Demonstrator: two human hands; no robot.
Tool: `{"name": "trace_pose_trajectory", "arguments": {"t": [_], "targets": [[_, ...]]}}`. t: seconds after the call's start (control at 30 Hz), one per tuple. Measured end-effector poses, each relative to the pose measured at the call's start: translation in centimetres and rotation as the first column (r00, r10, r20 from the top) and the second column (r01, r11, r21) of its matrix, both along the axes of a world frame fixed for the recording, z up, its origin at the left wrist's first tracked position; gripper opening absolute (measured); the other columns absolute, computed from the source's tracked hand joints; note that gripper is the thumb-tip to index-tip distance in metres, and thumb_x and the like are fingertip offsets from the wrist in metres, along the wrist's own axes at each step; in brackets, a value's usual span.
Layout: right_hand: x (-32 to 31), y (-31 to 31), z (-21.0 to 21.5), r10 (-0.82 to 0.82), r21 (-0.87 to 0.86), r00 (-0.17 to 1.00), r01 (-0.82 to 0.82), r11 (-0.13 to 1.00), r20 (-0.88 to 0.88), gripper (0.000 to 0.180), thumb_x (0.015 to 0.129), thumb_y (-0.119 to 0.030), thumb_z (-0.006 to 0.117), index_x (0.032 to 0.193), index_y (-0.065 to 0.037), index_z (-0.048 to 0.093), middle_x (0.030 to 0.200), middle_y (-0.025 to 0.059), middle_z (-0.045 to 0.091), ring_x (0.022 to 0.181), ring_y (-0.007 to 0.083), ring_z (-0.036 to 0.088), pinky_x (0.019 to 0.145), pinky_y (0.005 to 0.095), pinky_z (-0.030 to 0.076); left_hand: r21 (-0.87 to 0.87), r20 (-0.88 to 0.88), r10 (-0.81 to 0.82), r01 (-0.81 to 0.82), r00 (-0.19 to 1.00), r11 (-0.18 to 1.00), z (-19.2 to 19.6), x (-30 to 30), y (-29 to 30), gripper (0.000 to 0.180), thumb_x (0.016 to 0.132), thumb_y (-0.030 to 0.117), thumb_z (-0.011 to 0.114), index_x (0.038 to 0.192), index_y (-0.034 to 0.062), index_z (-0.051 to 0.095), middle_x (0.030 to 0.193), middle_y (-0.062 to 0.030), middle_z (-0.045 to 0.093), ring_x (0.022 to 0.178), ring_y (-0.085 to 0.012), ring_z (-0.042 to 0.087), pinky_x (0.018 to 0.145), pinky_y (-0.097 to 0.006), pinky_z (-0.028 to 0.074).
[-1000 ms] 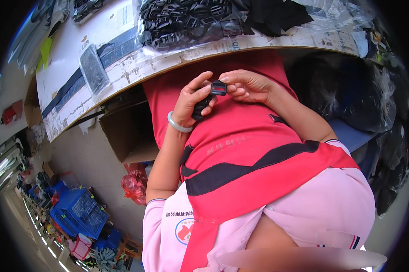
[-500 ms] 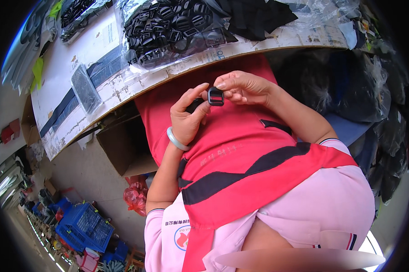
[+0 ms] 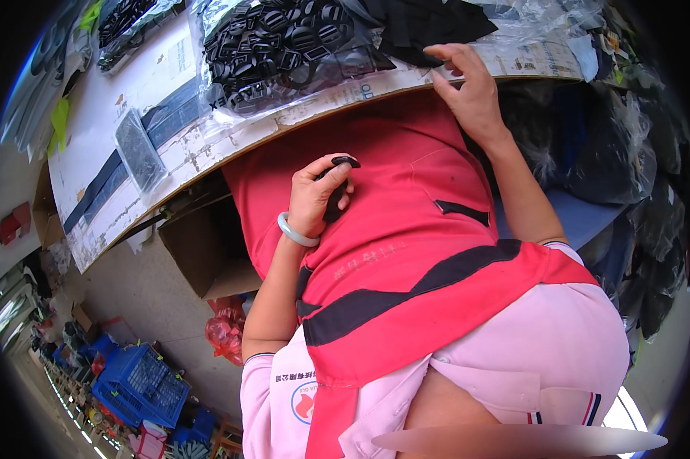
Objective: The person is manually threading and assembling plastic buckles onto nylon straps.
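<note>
My left hand [image 3: 312, 200] is in front of the red apron, closed with thumb and fingers on a small black plastic buckle [image 3: 346, 161]. The buckle is now seen nearly edge-on. Something else dark shows beneath those fingers; its kind is hidden. My right hand [image 3: 473, 96] reaches over the table's front edge, thumb and forefinger apart with nothing seen between them. Its fingertips are close to a pile of black fabric strap pieces [image 3: 437, 29]. To the left of that pile lies a clear plastic bag full of black buckles [image 3: 276, 50].
A clear flat plastic case [image 3: 140, 151] rests on the worn white tabletop [image 3: 104, 115] beside a dark strip. Black bundles in plastic [image 3: 605, 153] hang at the right. Under the table stands an open cardboard box [image 3: 207, 256]. A blue crate [image 3: 142, 386] sits on the floor.
My right hand has left the buckle and moved up and right to the strap pile, its fingers parting. My left hand keeps the buckle and has turned it edge-on.
</note>
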State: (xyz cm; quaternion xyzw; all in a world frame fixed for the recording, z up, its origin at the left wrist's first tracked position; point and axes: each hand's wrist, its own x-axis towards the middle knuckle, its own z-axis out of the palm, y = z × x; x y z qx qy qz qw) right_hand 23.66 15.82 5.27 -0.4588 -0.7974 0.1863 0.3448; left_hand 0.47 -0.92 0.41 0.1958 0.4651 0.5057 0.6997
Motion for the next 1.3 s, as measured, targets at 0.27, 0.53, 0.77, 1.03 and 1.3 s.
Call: {"name": "trace_pose_trajectory", "arguments": {"t": [0.27, 0.53, 0.77, 1.03, 1.3], "targets": [[-0.4, 1.3, 0.3, 0.134, 0.293, 0.989, -0.110, 0.950, -0.062, 0.021, 0.082, -0.008, 0.069, 0.101, -0.015, 0.071, 0.095, 0.0011, 0.059, 0.087, 0.0182, 0.054, 0.075, 0.0270, 0.044, 0.011, -0.176, -0.007, 0.010, 0.984, 1.000, 1.1, 0.5, 0.5, 0.020, 0.095, 0.018, 0.059, 0.100, -0.0004, 0.063, 0.070, -0.0071, 0.060, 0.049, -0.0103, 0.050, 0.044, -0.022, 0.040], [-5.7, -7.3, 2.6, 0.190, -0.579, 0.818, -0.529, 0.620, -0.543, 0.016, 0.091, -0.002, 0.059, 0.106, -0.001, 0.063, 0.083, 0.0021, 0.062, 0.057, 0.0035, 0.052, 0.051, 0.0168, 0.043, 0.160, -0.271, 0.170, -0.130, 0.947, 0.979, 2.6, 0.3, 1.0, 0.022, 0.094, 0.016, 0.060, 0.107, -0.0010, 0.066, 0.068, -0.0025, 0.060, 0.049, -0.0066, 0.049, 0.042, -0.020, 0.038], [-6.6, -7.1, 0.2, -0.064, -0.814, 0.850, -0.476, 0.333, -0.523, 0.016, 0.092, -0.014, 0.062, 0.099, 0.001, 0.062, 0.062, -0.0005, 0.057, 0.051, 0.0041, 0.054, 0.046, 0.0180, 0.045, 0.282, -0.362, 0.289, -0.191, 0.886, 0.940, 1.9, 0.5, 0.2, 0.018, 0.091, 0.008, 0.063, 0.106, -0.0013, 0.067, 0.067, -0.0007, 0.059, 0.050, -0.0052, 0.050, 0.043, -0.019, 0.037], [-7.0, -7.8, -1.2, -0.202, -0.756, 0.750, -0.534, 0.379, -0.630, 0.019, 0.091, -0.012, 0.064, 0.102, 0.002, 0.059, 0.072, 0.0025, 0.061, 0.054, 0.0064, 0.057, 0.053, 0.0219, 0.053, 0.513, -0.665, 0.435, -0.052, 0.608, 0.857, 0.7, 0.4, 0.7, 0.014, 0.085, 0.002, 0.068, 0.098, -0.0025, 0.068, 0.073, -0.0036, 0.061, 0.058, -0.0081, 0.055, 0.051, -0.022, 0.042], [-7.7, -8.1, -1.3, -0.177, -0.689, 0.713, -0.534, 0.489, -0.678, 0.020, 0.091, -0.009, 0.062, 0.107, 0.002, 0.057, 0.072, 0.0022, 0.060, 0.054, 0.0062, 0.056, 0.052, 0.0211, 0.052, 0.593, -0.742, 0.527, 0.041, 0.414, 0.804, 0.8, 0.3, 0.9, 0.014, 0.079, 0.000, 0.071, 0.093, -0.0031, 0.067, 0.076, -0.0107, 0.064, 0.064, -0.0171, 0.060, 0.059, -0.025, 0.046]]}}
